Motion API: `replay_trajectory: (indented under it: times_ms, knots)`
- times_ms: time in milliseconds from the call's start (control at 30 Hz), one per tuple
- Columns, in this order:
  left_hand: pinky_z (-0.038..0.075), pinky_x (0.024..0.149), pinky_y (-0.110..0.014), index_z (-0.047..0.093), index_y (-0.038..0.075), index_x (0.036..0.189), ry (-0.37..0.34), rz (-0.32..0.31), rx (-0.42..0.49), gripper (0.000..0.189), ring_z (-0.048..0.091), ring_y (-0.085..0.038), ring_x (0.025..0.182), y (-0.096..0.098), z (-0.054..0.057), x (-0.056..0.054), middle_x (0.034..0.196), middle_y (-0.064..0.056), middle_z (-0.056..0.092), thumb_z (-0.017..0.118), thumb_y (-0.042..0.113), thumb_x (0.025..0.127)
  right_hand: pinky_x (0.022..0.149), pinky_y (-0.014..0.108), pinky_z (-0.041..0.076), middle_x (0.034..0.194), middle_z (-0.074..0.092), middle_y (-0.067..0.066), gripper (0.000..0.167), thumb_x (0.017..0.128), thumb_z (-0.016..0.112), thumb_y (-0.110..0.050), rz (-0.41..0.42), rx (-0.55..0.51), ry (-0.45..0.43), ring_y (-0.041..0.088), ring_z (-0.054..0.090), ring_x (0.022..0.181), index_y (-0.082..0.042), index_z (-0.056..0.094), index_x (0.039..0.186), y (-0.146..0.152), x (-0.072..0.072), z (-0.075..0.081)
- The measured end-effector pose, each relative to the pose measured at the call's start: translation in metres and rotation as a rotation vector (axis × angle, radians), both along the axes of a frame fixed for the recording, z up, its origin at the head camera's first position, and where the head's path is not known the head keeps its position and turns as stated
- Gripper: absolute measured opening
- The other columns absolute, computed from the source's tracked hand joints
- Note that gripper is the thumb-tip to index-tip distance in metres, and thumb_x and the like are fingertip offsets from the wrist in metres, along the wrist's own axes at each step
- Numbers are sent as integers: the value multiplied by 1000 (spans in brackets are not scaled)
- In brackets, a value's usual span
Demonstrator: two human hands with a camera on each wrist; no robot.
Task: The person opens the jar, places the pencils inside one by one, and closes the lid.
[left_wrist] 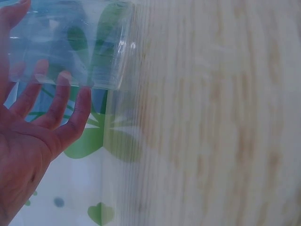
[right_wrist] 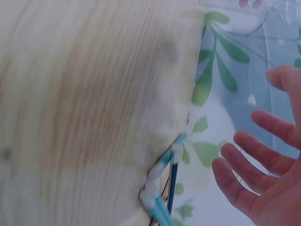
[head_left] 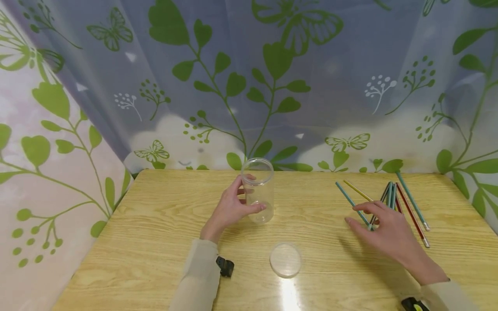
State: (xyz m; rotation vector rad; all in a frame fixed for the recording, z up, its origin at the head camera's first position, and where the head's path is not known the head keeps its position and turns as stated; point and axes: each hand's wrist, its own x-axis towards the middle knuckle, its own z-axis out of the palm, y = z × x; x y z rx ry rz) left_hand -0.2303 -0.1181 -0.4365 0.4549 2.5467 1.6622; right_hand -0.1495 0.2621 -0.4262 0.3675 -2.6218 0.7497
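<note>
My left hand (head_left: 229,207) grips a clear plastic jar (head_left: 266,190) from its left side, thumb at the front and fingers round the back. The jar stands upright with its mouth uncovered. In the left wrist view the fingertips rest along the clear wall of the jar (left_wrist: 70,42). My right hand (head_left: 389,233) hovers over a loose group of pencils, its fingers spread and holding nothing. Among them are a blue pencil (head_left: 345,193), a yellow pencil (head_left: 355,188), a red pencil (head_left: 412,211) and a teal pencil (head_left: 413,201). The hand partly hides several others.
A clear round lid (head_left: 285,260) lies flat on the wooden table (head_left: 155,242), nearer me than the jar and between my hands. Behind the table's far edge hangs a curtain (head_left: 330,108) printed with green leaves and butterflies; another patterned cloth (head_left: 43,172) hangs at the left.
</note>
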Motion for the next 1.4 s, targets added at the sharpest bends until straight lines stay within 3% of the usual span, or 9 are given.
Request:
replay_trajectory:
  times_ms: [133, 200, 367, 600, 700, 833, 1233, 1400]
  knots:
    - [55, 102, -48, 49, 27, 141, -5, 1, 0, 75, 59, -28, 128, 0, -1, -1, 143, 4, 52, 90, 28, 79, 54, 23, 39, 98, 73, 15, 29, 87, 81, -29, -63, -19, 7, 4, 50, 58, -8, 75, 107, 16, -5, -2]
    - [55, 102, -48, 49, 26, 142, -6, 1, 0, 76, 59, -27, 128, 0, -1, -1, 143, 5, 52, 90, 28, 79, 56, 24, 38, 98, 73, 17, 32, 89, 79, -31, -92, -20, -4, 7, 52, 61, -6, 75, 110, 24, -8, -2]
    - [55, 102, -50, 48, 22, 143, 3, -4, 8, 78, 59, -29, 128, 0, -1, -1, 144, 3, 52, 91, 28, 79, 61, 28, 38, 98, 72, 17, 42, 94, 73, -38, -156, -11, -91, 19, 55, 76, -3, 72, 117, 46, -14, -4]
    - [56, 101, -48, 48, 25, 142, 10, -4, 2, 76, 60, -28, 127, -1, -1, -1, 142, 2, 54, 91, 27, 78, 70, 55, 48, 113, 69, 32, 53, 98, 66, -43, -237, 12, -200, 44, 64, 97, 4, 67, 123, 70, -23, -8]
    - [56, 101, -48, 48, 24, 142, 10, -2, -1, 77, 60, -28, 126, -1, -1, -1, 142, 2, 54, 91, 27, 78, 69, 57, 49, 112, 68, 35, 51, 99, 65, -40, -241, 18, -202, 48, 64, 98, 5, 66, 123, 78, -26, -9]
    - [56, 101, -48, 48, 23, 143, 8, 0, -1, 77, 60, -28, 126, -1, -1, -1, 142, 2, 54, 91, 28, 78, 63, 50, 50, 105, 70, 32, 47, 97, 67, -36, -240, 35, -200, 46, 66, 92, 6, 67, 119, 86, -31, -12]
    - [56, 100, -46, 48, 23, 143, 12, 2, -3, 78, 60, -27, 125, -1, -1, -1, 142, 3, 54, 91, 28, 78, 53, 35, 48, 101, 72, 30, 51, 98, 65, -34, -243, 113, -346, 36, 68, 77, 11, 63, 121, 98, -49, -15]
    - [56, 101, -47, 50, 28, 140, 10, 0, 2, 75, 60, -28, 126, -1, -1, -1, 142, 4, 54, 91, 28, 78, 49, 33, 46, 101, 71, 29, 49, 97, 62, -31, -245, 132, -434, 27, 65, 70, 11, 63, 123, 99, -55, -11]
